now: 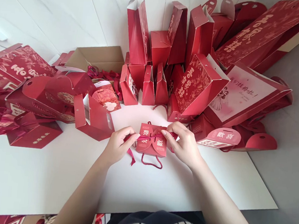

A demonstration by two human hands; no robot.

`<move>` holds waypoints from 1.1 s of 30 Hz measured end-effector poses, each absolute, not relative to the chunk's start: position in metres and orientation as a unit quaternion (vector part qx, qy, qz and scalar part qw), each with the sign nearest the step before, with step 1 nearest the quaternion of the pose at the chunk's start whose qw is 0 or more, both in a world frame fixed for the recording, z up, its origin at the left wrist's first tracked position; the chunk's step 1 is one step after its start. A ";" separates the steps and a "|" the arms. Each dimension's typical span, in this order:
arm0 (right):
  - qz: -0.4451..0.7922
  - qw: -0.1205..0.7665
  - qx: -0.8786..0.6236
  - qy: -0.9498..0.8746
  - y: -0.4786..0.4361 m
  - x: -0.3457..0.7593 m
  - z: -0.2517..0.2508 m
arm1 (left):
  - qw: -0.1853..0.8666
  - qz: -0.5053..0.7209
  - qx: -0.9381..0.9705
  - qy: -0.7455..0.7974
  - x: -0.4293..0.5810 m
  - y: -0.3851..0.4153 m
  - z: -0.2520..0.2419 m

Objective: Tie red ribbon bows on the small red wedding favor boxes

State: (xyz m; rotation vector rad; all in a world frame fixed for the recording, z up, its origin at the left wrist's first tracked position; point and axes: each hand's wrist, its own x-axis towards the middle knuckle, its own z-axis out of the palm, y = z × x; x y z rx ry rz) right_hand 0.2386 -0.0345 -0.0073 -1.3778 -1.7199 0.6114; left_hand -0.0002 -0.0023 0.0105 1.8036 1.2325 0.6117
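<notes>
A small red gift box [151, 144] with gold characters on its rounded top flaps stands on the white table [53, 176] in front of me. A dark red ribbon [147, 137] runs across its top. My left hand [118, 145] pinches the ribbon at the box's left side, and a loose ribbon end hangs below it. My right hand [184, 144] pinches the ribbon at the box's right side. A red cord handle [152, 163] lies under the box's near edge.
Several red gift bags and boxes crowd the back of the table, with a folded box [93, 118] close on the left and a rounded-flap box [219, 137] close on the right. A brown cardboard box [99, 58] sits behind. The table's right edge borders grey floor [292, 168].
</notes>
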 end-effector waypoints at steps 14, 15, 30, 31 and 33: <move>0.292 0.419 -0.563 -0.650 -0.027 0.246 -0.013 | 0.536 0.175 0.640 0.522 -0.011 0.003 0.009; 0.315 0.411 -0.563 -0.644 -0.027 0.247 -0.013 | 0.539 0.178 0.633 0.526 -0.012 0.003 0.009; 0.415 0.378 -0.563 -0.606 -0.029 0.243 -0.009 | 0.520 0.233 0.688 0.450 -0.006 -0.003 0.014; 0.413 0.380 -0.563 -0.606 -0.029 0.243 -0.009 | 0.491 0.234 0.709 0.449 -0.006 -0.005 0.015; 0.412 0.383 -0.563 -0.605 -0.030 0.243 -0.009 | 0.406 0.258 0.751 0.452 -0.005 -0.007 0.017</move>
